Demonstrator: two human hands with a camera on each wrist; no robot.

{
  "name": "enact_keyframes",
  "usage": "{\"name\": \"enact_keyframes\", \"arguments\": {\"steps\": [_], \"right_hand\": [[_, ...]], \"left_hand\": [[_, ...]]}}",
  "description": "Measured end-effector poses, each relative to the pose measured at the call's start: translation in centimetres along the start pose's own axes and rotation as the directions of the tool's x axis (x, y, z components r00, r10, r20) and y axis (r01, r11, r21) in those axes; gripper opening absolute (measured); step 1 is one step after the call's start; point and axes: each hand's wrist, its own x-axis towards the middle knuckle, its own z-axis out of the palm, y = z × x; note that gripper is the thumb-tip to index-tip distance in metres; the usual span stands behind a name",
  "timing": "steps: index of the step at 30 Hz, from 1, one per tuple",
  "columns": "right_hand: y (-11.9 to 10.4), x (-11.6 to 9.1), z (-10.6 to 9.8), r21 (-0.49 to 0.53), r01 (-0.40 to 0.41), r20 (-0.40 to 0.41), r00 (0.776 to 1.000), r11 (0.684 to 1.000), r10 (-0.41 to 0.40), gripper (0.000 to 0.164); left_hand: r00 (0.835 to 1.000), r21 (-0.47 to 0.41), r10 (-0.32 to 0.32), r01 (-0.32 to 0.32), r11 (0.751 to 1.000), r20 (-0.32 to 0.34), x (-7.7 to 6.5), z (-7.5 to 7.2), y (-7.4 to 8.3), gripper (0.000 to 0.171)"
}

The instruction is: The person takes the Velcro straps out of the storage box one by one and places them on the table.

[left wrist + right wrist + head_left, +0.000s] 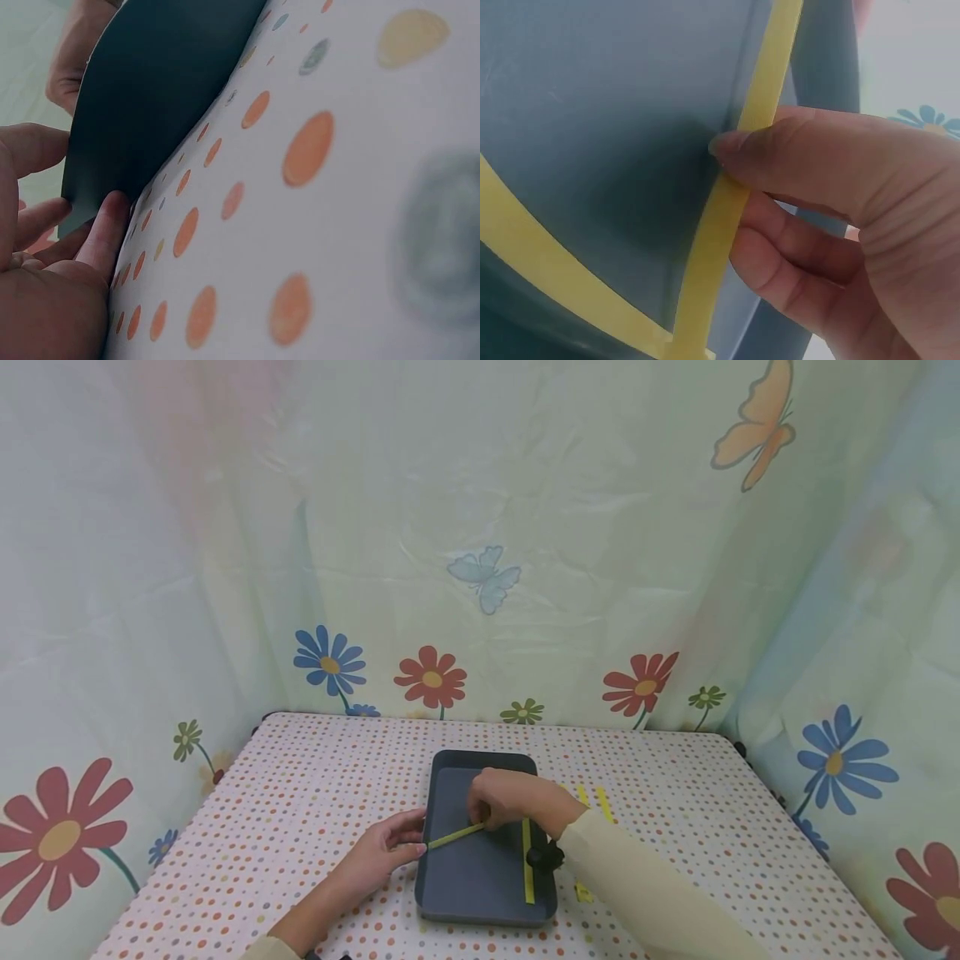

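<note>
A dark grey rectangular tray (468, 881) lies on the dotted table. Over its middle my right hand (510, 795) pinches a narrow yellow strip (712, 240), thumb in front and fingers curled behind. The strip slants across the tray towards its left rim, where my left hand (392, 842) is. My left hand grips the tray's left side, with fingertips (49, 154) at the rim and another finger low against the outer wall. A second yellow strip (528, 868) runs along the tray's right side.
More yellow strips (604, 806) lie on the table (337, 793) right of the tray, and a short yellow piece (582, 893) is near its right front side, close to my right forearm. A flowered curtain (480, 668) hangs behind the table and on both sides.
</note>
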Motion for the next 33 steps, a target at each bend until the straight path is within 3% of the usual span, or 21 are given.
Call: {"name": "enact_keyframes", "arguments": {"steps": [9, 33], "right_hand": [[0.4, -0.5, -0.7, 0.057, 0.004, -0.023, 1.0, 0.998, -0.003, 0.013], [0.2, -0.4, -1.5, 0.017, 0.018, -0.041, 0.999, 1.0, -0.017, 0.01]], "left_hand": [[1.0, -0.012, -0.012, 0.012, 1.0, -0.012, -0.3, 0.2, 0.5, 0.064], [1.0, -0.01, -0.004, 0.004, 1.0, -0.015, -0.3, 0.3, 0.6, 0.063]]}}
